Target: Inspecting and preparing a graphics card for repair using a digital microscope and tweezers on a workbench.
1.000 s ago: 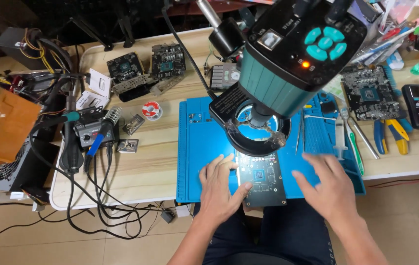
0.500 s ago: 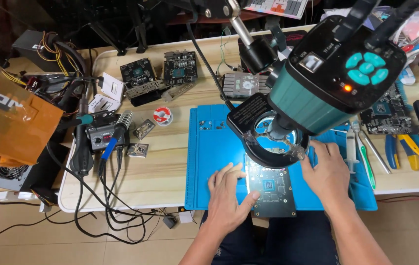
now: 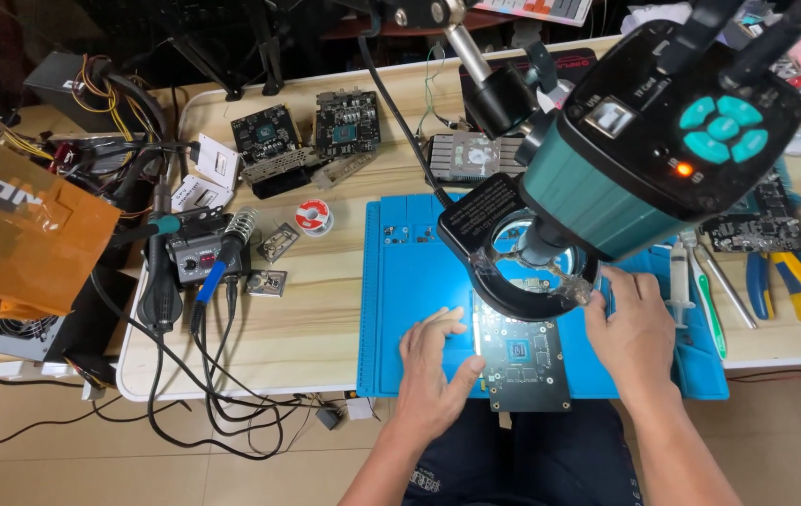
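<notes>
Circuit board: a dark green circuit board (image 3: 524, 361) lies flat on the blue work mat (image 3: 410, 309), at the near edge of the table, between the two hands. Its far end goes under the ring light and is hidden there.
Left hand: the left hand (image 3: 430, 375) lies palm down on the mat just beside the left edge of the board. The fingers are spread and relaxed, and the thumb touches the board edge. It grasps nothing.
Right hand: the right hand (image 3: 635, 328) rests at the right side of the board, fingers toward the ring light. The fingertips are partly covered by the ring, so I cannot tell if they pinch something or only lie loose.
Microscope: a big teal and black microscope head (image 3: 663, 131) hangs over the mat and covers a large part of it. Its ring light (image 3: 531, 272) sits above the far end of the board.
Hidden parts: the mat under the microscope head is not visible, and the right part of the table is cut off by the picture edge.
Left of mat: a soldering station (image 3: 196, 255) with tangled cables, a small solder reel (image 3: 313, 217), and two other boards (image 3: 306, 136) further back.
Right of mat: a syringe (image 3: 680, 281), tweezers and pliers with blue and yellow handles (image 3: 780, 281).
Orange object: an orange translucent sheet (image 3: 16, 234) at the far left, partly out of view, and what kind of thing it is stays hard to make out.
</notes>
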